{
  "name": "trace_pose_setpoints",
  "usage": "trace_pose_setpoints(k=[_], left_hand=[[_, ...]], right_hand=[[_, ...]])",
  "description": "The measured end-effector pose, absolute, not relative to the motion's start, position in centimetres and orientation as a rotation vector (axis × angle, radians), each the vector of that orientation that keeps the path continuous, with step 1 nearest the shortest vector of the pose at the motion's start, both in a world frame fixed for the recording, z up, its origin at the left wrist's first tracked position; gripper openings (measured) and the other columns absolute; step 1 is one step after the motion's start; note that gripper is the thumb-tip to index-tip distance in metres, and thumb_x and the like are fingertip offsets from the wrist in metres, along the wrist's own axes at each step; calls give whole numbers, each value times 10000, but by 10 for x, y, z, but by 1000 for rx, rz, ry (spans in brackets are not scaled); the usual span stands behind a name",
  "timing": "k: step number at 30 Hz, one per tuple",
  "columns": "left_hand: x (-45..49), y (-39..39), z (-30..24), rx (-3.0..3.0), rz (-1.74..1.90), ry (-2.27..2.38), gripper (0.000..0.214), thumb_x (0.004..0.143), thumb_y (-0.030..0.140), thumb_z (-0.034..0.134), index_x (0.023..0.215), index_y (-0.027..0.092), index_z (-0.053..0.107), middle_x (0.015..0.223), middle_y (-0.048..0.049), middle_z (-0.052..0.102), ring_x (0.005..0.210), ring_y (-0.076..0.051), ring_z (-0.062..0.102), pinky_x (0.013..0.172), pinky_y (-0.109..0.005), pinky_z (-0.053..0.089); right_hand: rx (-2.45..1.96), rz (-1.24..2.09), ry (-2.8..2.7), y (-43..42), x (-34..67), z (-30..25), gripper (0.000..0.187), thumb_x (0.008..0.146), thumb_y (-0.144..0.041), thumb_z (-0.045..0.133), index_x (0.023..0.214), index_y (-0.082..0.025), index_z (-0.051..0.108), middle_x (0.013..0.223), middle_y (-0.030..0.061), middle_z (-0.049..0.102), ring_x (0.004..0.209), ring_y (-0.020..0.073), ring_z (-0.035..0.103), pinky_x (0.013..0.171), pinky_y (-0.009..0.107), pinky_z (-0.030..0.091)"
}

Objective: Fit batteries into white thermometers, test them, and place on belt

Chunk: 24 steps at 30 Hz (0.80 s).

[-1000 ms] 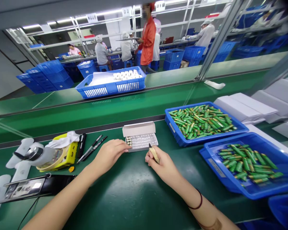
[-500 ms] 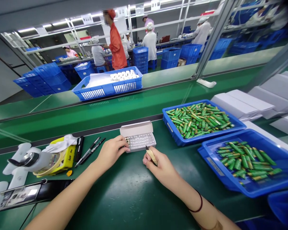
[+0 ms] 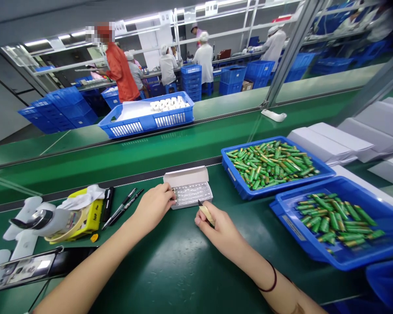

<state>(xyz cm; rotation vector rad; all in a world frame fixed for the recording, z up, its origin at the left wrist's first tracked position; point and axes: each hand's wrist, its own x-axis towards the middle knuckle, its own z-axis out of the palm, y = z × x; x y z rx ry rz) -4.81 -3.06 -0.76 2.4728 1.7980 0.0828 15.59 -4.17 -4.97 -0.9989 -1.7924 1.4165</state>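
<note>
A small white box point(image 3: 187, 175) stands on the green worktop with its lid raised. Inside is a clear plastic insert point(image 3: 191, 192) with rows of pockets; a few brassy ends show at its left side. My left hand point(image 3: 154, 205) has its fingers bent around the box's left end, hiding that corner. Pinched in my right hand point(image 3: 218, 224) is a small tan-handled tool point(image 3: 206, 213) with a dark pointed tip, its exact kind unclear. The tip sits by the box's front right corner.
Right of me, two blue trays point(image 3: 236, 179) point(image 3: 291, 226) hold green-and-gold battery cells. On the left lie pens point(image 3: 122, 209), a bottle point(image 3: 57, 224), a yellow holder point(image 3: 93, 216) and a phone-like device point(image 3: 36, 266). Beyond the green belt point(image 3: 144, 150), people work near blue crates.
My left fingers have shifted slightly at the box's left end; my right hand stays nearly still. The white part on the belt has slid left. A person in red has walked left.
</note>
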Motion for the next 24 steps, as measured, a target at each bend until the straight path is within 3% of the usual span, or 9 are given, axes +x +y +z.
trace_pose_setpoints(k=[5, 12, 17, 19, 21, 24], left_hand=[[-49, -32, -12, 2508, 167, 1837, 168, 892, 127, 466, 848, 137, 628, 896, -89, 625, 825, -236, 621, 734, -368, 497], [-66, -37, -9, 2133, 766, 1789, 133, 888, 258, 510, 894, 175, 613, 840, -32, 690, 738, -170, 649, 694, -284, 523], [-65, -36, -12, 2272, 667, 1640, 142, 893, 238, 489, 949, 171, 601, 864, -33, 668, 764, -158, 637, 699, -271, 510], [-63, -36, -14, 2346, 602, 1579, 153, 906, 221, 461, 970, 177, 593, 881, -32, 661, 777, -155, 635, 702, -262, 502], [-62, -35, -15, 2397, 565, 1549, 156, 911, 218, 448, 968, 180, 589, 875, -31, 656, 754, -150, 630, 686, -255, 497], [-62, -35, -17, 2458, 561, 1555, 152, 908, 205, 440, 961, 176, 580, 846, -32, 643, 699, -141, 612, 645, -247, 481]], right_hand=[[-995, 1395, -1784, -42, 156, -52, 189, 839, -195, 464, 720, -228, 322, 690, -35, 470, 579, 109, 398, 535, 215, 325], [-996, 1391, -1806, -43, 155, -50, 195, 868, -230, 469, 732, -230, 329, 618, -62, 381, 531, 102, 346, 497, 216, 281], [-1024, 1309, -1879, -43, 155, -51, 212, 886, -222, 450, 735, -238, 302, 591, -71, 338, 503, 108, 339, 482, 226, 283], [-1019, 1121, -1927, -42, 154, -51, 182, 894, -204, 431, 752, -236, 321, 666, -36, 420, 583, 131, 430, 541, 245, 356], [-947, 892, -1976, -39, 153, -50, 138, 891, -166, 424, 790, -231, 356, 847, 37, 530, 794, 182, 534, 688, 302, 436], [-784, 709, -2084, -35, 149, -52, 128, 875, -108, 436, 854, -227, 393, 1200, 140, 543, 1164, 248, 485, 910, 415, 436]])
